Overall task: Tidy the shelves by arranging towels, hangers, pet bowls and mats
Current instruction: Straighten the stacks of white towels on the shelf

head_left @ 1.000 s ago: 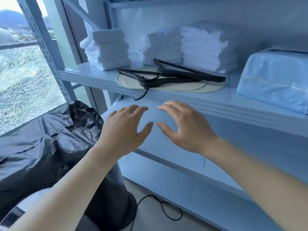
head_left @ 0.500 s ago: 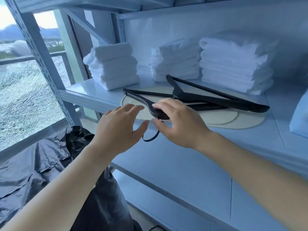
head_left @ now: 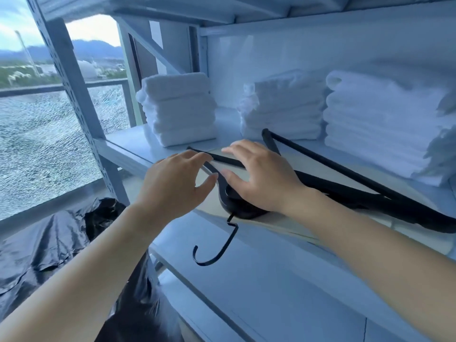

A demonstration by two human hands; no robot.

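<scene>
Right under my right hand [head_left: 261,178] lies a black hanger [head_left: 345,193], flat on the pale round mats [head_left: 303,161] near the front of the shelf [head_left: 128,146]. Its long axis runs along the shelf, left to right. Its hook [head_left: 217,253] points toward me and hangs down past the front edge, the curl opening to the left. My right palm sits over the hanger's neck with the fingers spread and fairly straight, pinching nothing. My left hand [head_left: 172,186] hovers just beside it, fingers relaxed and apart, the tips over the hanger's left end; whether they touch it I cannot tell. A second black hanger [head_left: 328,161] lies crossed over the first, one corner pointing back between the towels.

Behind them stand three stacks of folded white towels: left [head_left: 177,107], middle [head_left: 283,107] and right [head_left: 385,124], with bare shelf between the first two. The lower shelf [head_left: 271,280] is below the hook. A perforated post [head_left: 71,82] stands at the shelf's left end, with cracked window glass [head_left: 37,144] beyond and a black plastic bag [head_left: 49,243] below.
</scene>
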